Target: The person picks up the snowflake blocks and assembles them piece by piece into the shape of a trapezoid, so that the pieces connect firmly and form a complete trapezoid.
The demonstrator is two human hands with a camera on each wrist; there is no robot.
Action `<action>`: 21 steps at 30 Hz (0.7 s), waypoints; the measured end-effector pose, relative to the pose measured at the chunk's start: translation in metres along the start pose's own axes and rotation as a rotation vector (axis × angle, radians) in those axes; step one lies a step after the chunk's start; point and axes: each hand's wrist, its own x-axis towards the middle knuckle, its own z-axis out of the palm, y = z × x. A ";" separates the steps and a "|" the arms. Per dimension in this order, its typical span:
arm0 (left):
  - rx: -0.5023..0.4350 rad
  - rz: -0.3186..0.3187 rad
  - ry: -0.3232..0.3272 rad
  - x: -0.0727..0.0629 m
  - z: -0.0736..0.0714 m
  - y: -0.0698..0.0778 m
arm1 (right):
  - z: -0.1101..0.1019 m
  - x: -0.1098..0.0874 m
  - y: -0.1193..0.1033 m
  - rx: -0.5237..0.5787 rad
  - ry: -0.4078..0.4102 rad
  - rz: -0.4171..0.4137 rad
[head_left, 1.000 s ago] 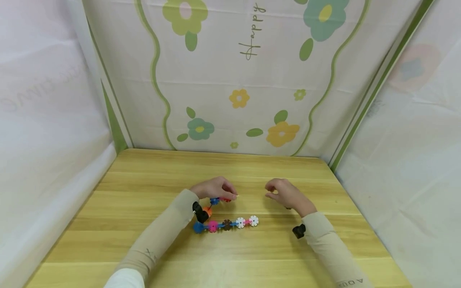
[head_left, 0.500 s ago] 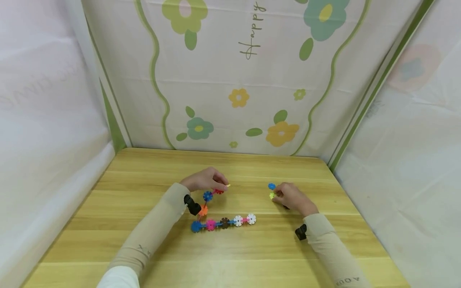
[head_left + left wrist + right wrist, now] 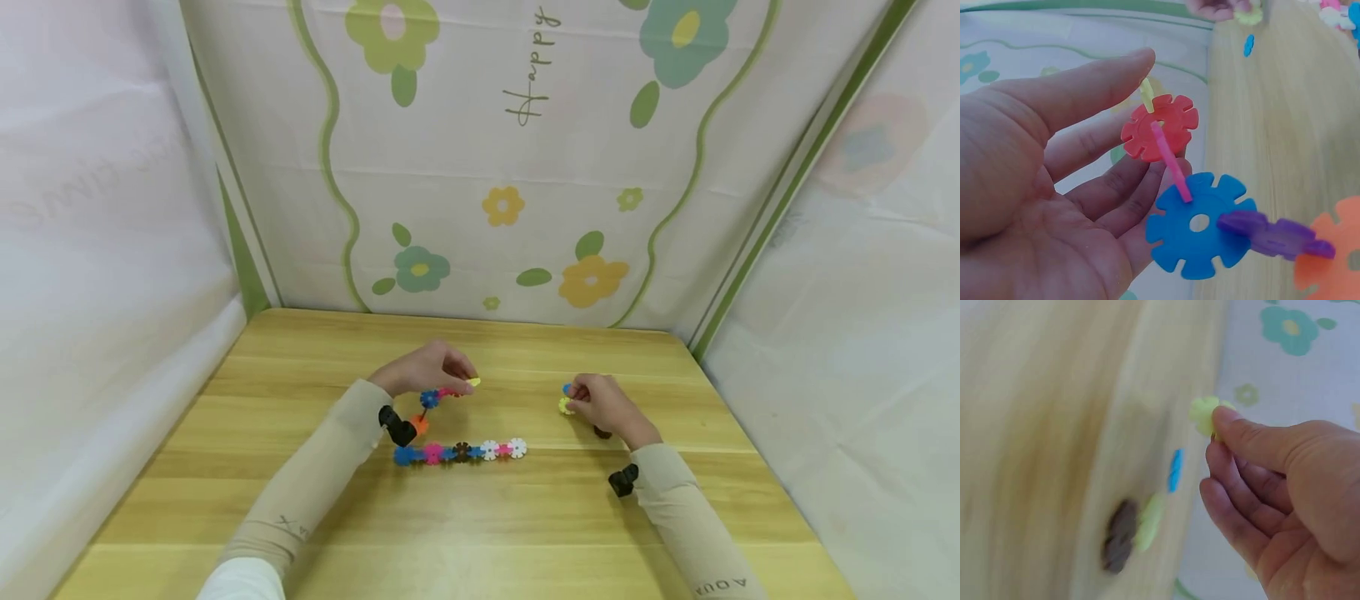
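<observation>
My left hand point(image 3: 427, 367) pinches a yellow notched disc point(image 3: 1147, 95) at the end of a linked chain of plastic snowflake discs. In the left wrist view, the yellow piece slots into a red disc point(image 3: 1169, 128). A pink link joins that to a blue disc point(image 3: 1182, 237), then a purple link point(image 3: 1275, 234) leads to an orange disc point(image 3: 1329, 250). The rest of the chain, ending at a white disc point(image 3: 517, 448), runs across the table. Between thumb and fingertips, my right hand point(image 3: 606, 406) holds a loose yellow-green snowflake disc point(image 3: 1204, 414), raised above the table.
Loose discs lie on the wooden table point(image 3: 480, 533) by my right hand: a blue one point(image 3: 1175, 470), a yellow-green one point(image 3: 1149, 522) and a dark brown one point(image 3: 1120, 536). Fabric walls with printed flowers point(image 3: 592, 281) enclose the back and sides.
My right hand, holding nothing one second ago, now pinches a yellow-green disc. My left hand has moved up and left with the chain's end, showing more of its blue and orange discs.
</observation>
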 end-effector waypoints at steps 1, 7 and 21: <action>0.004 0.008 -0.004 0.000 0.002 0.001 | 0.000 0.001 -0.004 0.021 0.013 -0.012; 0.016 0.052 -0.017 -0.001 0.011 0.007 | 0.001 0.006 -0.034 0.172 0.060 -0.090; 0.047 0.117 -0.003 -0.007 0.023 0.010 | 0.021 0.007 -0.088 0.443 0.160 -0.233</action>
